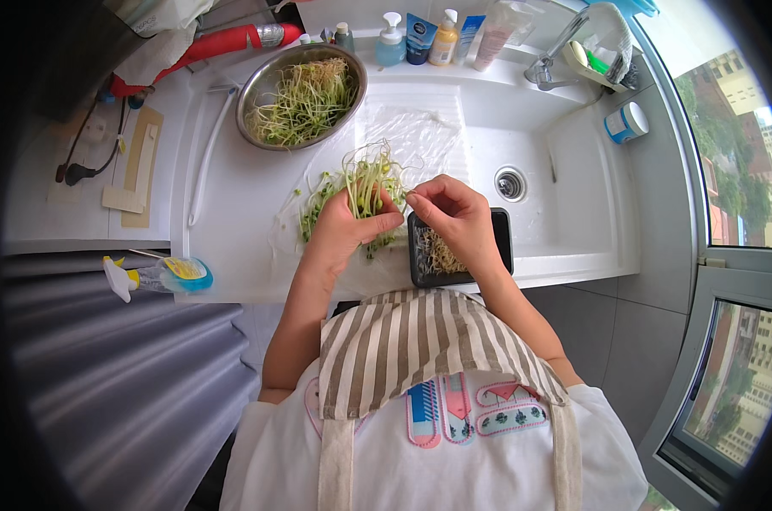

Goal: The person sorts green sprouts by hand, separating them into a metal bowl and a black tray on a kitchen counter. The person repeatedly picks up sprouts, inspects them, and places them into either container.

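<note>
My left hand (354, 223) is closed around a bunch of green-leaved bean sprouts (373, 179), their pale roots fanning upward. Close beside it, my right hand (453, 214) has its thumb and index finger pinched together at the edge of the bunch; whatever thin strand is between them is too small to make out. Under the right forearm sits a black plastic tray (503, 233) with brownish root bits and husks (440, 252) in it. Loose sprouts (309, 214) lie on a clear plastic sheet (290, 233) behind and left of the left hand. An oval steel bowl (248, 124) holds a larger heap of sprouts (312, 102).
The white sink basin (571, 211) with its drain (510, 184) and faucet (546, 67) lies to the right. Several bottles and tubes (443, 41) line the back ledge. A spray bottle (169, 274) lies at the front left, and a white tub (625, 122) stands at the right.
</note>
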Demonstrator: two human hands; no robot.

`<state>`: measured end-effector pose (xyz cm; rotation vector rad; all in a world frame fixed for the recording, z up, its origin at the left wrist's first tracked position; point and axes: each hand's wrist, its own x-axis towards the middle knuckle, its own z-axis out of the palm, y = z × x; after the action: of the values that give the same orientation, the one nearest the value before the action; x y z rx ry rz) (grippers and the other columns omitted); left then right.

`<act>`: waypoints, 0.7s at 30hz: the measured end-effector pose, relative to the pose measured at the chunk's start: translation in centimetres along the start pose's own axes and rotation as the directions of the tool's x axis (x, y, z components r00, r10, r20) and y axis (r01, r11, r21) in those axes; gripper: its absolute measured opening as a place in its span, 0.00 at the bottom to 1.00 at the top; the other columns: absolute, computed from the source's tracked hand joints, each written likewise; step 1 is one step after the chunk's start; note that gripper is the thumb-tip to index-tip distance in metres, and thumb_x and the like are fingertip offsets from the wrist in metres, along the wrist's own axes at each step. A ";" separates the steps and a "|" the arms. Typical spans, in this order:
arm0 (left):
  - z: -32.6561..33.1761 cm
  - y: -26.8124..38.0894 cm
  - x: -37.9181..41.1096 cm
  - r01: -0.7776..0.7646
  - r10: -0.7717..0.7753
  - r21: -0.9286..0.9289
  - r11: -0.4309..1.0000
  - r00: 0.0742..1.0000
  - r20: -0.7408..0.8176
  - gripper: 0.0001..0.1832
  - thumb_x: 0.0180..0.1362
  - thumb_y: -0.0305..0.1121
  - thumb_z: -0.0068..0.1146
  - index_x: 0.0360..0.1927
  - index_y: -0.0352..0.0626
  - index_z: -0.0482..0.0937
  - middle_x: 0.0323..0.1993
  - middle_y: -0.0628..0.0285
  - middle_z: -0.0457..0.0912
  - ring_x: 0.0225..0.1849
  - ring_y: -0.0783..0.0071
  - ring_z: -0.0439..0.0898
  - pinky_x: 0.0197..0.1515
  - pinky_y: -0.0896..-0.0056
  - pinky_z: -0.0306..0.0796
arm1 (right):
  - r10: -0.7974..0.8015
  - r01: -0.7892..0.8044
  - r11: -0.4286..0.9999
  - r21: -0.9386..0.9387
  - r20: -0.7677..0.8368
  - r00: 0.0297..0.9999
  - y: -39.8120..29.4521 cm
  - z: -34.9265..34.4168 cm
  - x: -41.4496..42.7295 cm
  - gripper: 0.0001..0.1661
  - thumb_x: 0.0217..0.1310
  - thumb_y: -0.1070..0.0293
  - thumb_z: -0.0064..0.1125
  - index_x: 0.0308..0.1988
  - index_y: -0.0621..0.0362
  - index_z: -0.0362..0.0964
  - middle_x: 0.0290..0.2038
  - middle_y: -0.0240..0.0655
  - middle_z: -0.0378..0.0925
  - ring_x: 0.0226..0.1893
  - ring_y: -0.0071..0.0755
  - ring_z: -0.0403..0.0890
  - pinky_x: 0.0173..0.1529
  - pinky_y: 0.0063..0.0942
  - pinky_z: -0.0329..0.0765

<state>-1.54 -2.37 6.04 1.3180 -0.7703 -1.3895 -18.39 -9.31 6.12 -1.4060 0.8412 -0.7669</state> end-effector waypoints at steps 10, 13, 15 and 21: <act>-1.0 0.9 -1.2 -0.147 0.180 0.469 0.871 0.983 -0.024 0.09 0.47 0.26 0.66 0.32 0.42 0.77 0.26 0.71 0.77 0.29 0.85 0.72 0.34 0.80 0.68 | 0.367 -0.803 0.300 0.515 0.715 0.596 0.8 -0.7 0.0 0.11 0.62 0.67 0.54 0.27 0.55 0.64 0.20 0.20 0.55 0.17 0.14 0.53 0.19 0.14 0.51; -2.2 -0.3 -0.8 -0.069 0.136 0.516 0.854 0.986 -0.093 0.10 0.47 0.27 0.66 0.33 0.41 0.77 0.26 0.69 0.78 0.29 0.83 0.73 0.36 0.79 0.69 | 0.327 -0.743 0.364 0.562 0.670 0.666 0.1 -1.9 -1.1 0.09 0.64 0.66 0.53 0.30 0.57 0.67 0.21 0.21 0.57 0.17 0.14 0.54 0.19 0.14 0.52; -4.2 -2.0 -0.2 -0.035 0.116 0.522 0.852 0.986 -0.123 0.11 0.47 0.28 0.65 0.33 0.41 0.76 0.26 0.68 0.79 0.28 0.82 0.74 0.36 0.79 0.69 | 0.442 -0.645 0.606 0.466 0.477 0.760 0.1 -3.6 -1.8 0.07 0.63 0.68 0.54 0.32 0.61 0.72 0.20 0.22 0.61 0.17 0.14 0.56 0.19 0.15 0.53; -6.7 -4.0 0.3 0.125 -0.044 0.273 0.954 0.957 -0.286 0.09 0.51 0.33 0.64 0.33 0.44 0.77 0.27 0.70 0.79 0.25 0.84 0.69 0.28 0.82 0.64 | 0.167 -0.014 0.765 -0.644 0.178 0.970 4.6 -7.6 -4.6 0.10 0.60 0.70 0.55 0.40 0.63 0.76 0.21 0.30 0.71 0.20 0.17 0.67 0.26 0.19 0.65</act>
<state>3.98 -0.26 0.88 1.7510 -0.7497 -1.1519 -27.40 -9.05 1.89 -1.9979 1.0343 -0.2189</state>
